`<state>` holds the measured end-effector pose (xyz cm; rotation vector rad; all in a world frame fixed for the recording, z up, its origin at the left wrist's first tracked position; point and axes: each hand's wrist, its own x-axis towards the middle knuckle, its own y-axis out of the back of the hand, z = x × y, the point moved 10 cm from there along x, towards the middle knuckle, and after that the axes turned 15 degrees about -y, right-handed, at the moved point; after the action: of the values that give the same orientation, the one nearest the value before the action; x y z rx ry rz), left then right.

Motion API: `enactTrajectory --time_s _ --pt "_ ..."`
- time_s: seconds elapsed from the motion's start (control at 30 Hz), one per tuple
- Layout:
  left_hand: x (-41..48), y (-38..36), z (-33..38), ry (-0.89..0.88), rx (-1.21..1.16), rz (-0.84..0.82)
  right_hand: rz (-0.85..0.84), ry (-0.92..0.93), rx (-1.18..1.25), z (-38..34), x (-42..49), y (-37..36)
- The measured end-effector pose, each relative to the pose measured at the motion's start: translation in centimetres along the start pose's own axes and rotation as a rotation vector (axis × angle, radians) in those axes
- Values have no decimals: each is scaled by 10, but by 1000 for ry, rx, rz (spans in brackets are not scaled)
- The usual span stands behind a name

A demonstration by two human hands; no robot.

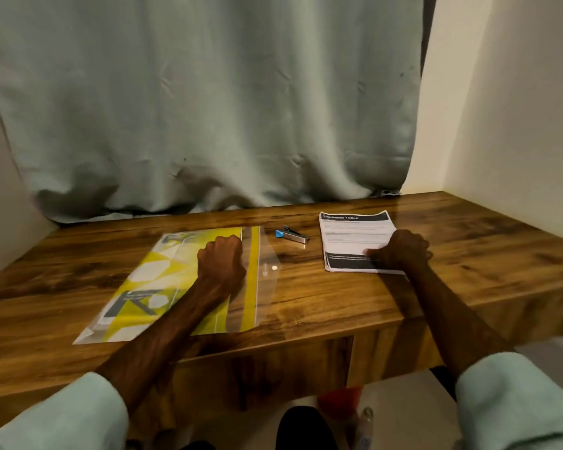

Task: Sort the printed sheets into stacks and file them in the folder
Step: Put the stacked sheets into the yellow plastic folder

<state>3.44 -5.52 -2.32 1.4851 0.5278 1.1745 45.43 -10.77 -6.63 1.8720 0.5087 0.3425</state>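
Folder (150,287), yellow with white hexagon shapes under clear plastic, lay flat on the left half of the table (322,303). Grey-green curtain (208,108) hung behind, its hem bunched on the table's far edge. Table wooden, dark grain.

Folder's long axis ran from the near-left towards the far-right, on a slant. Near corner close to the table's front edge. A clear flap lay opened out along the folder's right long side, flat on the wood.

Printed sheets (355,235) sat in one stack on the right half of the table, well apart from the folder. Long axis ran near to far, tilted a little. Dark heading band at the far end, so the text read upright to the person. A second dark band sat near the close end.

Left hand (221,258) rested on the far-right part of the folder, fingers curled into a fist. Could not tell whether they pinched the cover. Right hand (403,250) sat on the near-right corner of the sheets, thumb laid leftward on the top page, fingers curled. Grip round the edge hidden, could not tell. Pale green sleeves (514,401) on both arms.

Stapler (293,235), metal with a blue end, lay between folder and sheets, blue end to the left.
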Motion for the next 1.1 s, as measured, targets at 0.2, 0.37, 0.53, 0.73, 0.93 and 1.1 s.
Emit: enactTrajectory --time_s 0.2,0.37,0.53,0.73,0.93,1.1 --pt "0 0 -4 0 -9 -1 -111 26 60 2 46 -22" --pt "1 7 -5 -9 -29 28 -142 -57 186 13 2 10" --pt "1 8 -5 -18 -49 42 -209 -111 373 16 7 13" --pt "2 5 -6 -11 -50 42 -319 -96 631 8 -2 2" --pt "3 6 -8 -18 -56 58 -241 -89 887 0 -13 23" --pt "5 13 -11 -15 -97 84 -265 19 1152 -20 -30 52"
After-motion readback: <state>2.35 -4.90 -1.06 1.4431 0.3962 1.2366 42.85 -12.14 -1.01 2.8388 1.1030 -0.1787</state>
